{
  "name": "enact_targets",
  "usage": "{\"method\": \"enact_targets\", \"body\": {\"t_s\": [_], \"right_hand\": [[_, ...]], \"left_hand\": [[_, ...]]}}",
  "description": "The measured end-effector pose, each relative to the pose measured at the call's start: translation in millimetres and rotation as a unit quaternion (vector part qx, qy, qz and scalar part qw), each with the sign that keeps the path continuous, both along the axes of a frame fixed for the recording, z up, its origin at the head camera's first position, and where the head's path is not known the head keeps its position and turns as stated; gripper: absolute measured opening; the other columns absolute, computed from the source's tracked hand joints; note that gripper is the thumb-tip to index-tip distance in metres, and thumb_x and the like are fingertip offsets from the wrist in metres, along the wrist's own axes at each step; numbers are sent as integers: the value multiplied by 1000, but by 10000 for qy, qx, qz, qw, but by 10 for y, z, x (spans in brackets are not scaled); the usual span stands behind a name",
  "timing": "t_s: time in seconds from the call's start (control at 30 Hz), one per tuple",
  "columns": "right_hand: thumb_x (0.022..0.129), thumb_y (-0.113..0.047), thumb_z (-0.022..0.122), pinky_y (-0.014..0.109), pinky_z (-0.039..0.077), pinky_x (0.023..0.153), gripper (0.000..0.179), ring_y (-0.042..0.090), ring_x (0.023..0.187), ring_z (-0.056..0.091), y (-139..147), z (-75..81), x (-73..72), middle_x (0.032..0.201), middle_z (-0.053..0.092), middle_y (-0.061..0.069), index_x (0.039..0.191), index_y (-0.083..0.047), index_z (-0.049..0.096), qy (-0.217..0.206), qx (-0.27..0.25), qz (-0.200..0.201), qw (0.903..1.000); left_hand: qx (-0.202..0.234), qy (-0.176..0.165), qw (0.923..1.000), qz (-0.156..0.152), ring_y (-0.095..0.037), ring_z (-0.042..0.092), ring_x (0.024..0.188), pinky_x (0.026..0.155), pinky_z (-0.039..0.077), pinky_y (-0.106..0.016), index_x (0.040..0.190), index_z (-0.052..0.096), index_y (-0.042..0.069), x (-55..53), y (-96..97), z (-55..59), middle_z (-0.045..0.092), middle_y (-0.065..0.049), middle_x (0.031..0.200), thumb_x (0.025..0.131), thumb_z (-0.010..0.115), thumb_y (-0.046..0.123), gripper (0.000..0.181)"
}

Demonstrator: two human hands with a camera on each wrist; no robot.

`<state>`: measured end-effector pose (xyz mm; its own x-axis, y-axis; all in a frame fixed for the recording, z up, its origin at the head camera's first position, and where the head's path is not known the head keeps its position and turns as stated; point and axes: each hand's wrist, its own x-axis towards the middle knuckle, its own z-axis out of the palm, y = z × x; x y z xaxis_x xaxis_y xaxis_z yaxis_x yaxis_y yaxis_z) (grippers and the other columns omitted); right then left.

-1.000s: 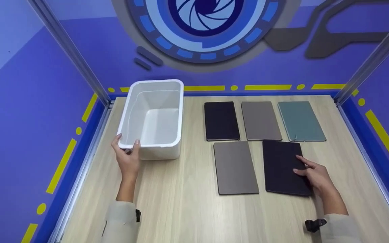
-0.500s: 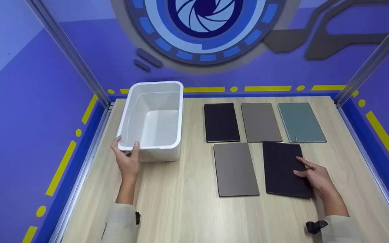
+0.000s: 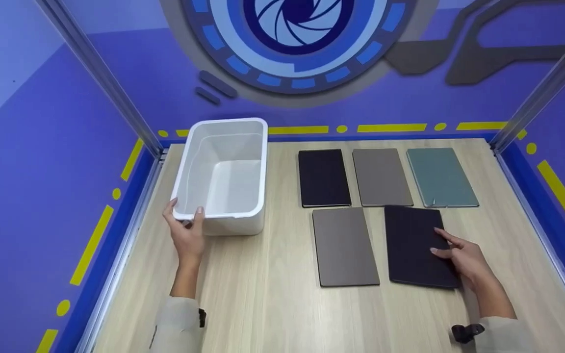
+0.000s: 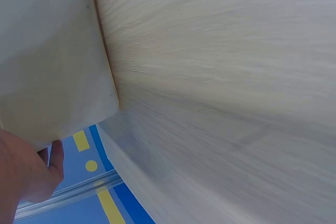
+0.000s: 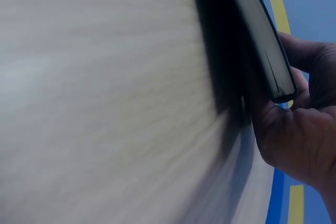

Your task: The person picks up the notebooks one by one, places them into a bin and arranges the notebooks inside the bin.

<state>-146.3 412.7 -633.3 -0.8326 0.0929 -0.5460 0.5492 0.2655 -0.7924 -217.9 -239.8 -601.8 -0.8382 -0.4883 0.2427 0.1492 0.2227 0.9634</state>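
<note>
My left hand grips the near-left corner of a white plastic bin, thumb and finger at its rim. The bin stands upright on the table, and nothing shows inside it. In the left wrist view the bin's wall rises beside the hand. With its right edge in my right hand, a black notebook is held at the front right. Thumb and index finger lie over the cover; in the right wrist view, other fingers reach under the notebook, and that edge is raised off the table.
On the wooden table, a grey-brown notebook lies left of the held one. Behind them, a black notebook, a taupe notebook and a green notebook form a row. Blue panels enclose the sides and back.
</note>
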Motion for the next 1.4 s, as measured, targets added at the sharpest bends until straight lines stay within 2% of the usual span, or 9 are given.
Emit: {"method": "enact_targets", "body": {"t_s": [0.13,0.23,0.4,0.5,0.6,0.67,0.8,0.9,1.4], "right_hand": [[103,-26,70,49,29,130,85,42,165,16,33,38,18,179,-10,14,170,-27,18,-66,-133,-25,9999],[104,-26,68,30,44,108,84,35,155,31,46,59,28,179,-11,14,170,-29,16,-65,-210,-4,9998],[105,-24,67,17,46,100,84,36,166,9,45,75,58,178,-16,12,171,-29,15,31,-498,6,9988],[104,-25,68,13,48,97,83,26,162,31,23,85,66,180,-5,15,171,-29,19,125,-723,-129,9972],[103,-23,70,11,51,91,82,2,131,62,5,106,73,179,8,19,171,-29,23,249,-1043,-359,9936],[102,-21,72,15,55,90,83,-10,108,66,-3,131,80,175,29,17,170,-28,26,315,-1294,-551,9896],[101,-16,73,22,60,88,83,-3,102,72,-7,184,94,135,70,-10,170,-26,28,452,-1844,-820,9784],[101,-12,72,24,61,86,81,2,101,75,-10,228,101,109,74,-24,169,-25,30,562,-2191,-1015,9688],[102,-9,70,28,64,78,70,10,94,80,-97,392,128,107,80,-14,165,-27,43,905,-2630,-1374,9507]], "left_hand": [[0,46,10000,-54,-24,60,115,85,50,-17,160,32,15,-4,25,25,58,-23,138,98,73,19,74],[-5,63,10000,-37,-21,60,111,84,50,-17,160,33,14,-12,36,29,59,-24,137,98,73,18,73],[-71,74,9999,5,-28,61,112,84,48,-17,159,34,14,-12,35,20,60,-28,136,97,74,19,74],[-91,108,9999,-2,-33,61,115,85,47,-17,159,34,14,-17,36,20,59,-30,138,96,74,19,75],[-81,60,9999,-36,-34,61,117,85,47,-16,160,33,15,-27,43,18,58,-27,140,97,74,18,75],[-47,42,10000,-35,-36,60,119,86,47,-17,161,32,15,-31,43,9,57,-28,142,98,73,17,75],[60,40,10000,12,-41,57,124,89,46,-21,160,32,11,-10,47,20,52,-36,145,98,72,14,74],[89,-13,10000,-8,-42,55,128,91,46,-21,159,31,8,55,91,140,49,-38,147,98,70,14,73],[157,-10,9998,-76,-41,55,129,94,45,-27,158,30,7,136,134,304,49,-36,147,97,70,15,73]]}}
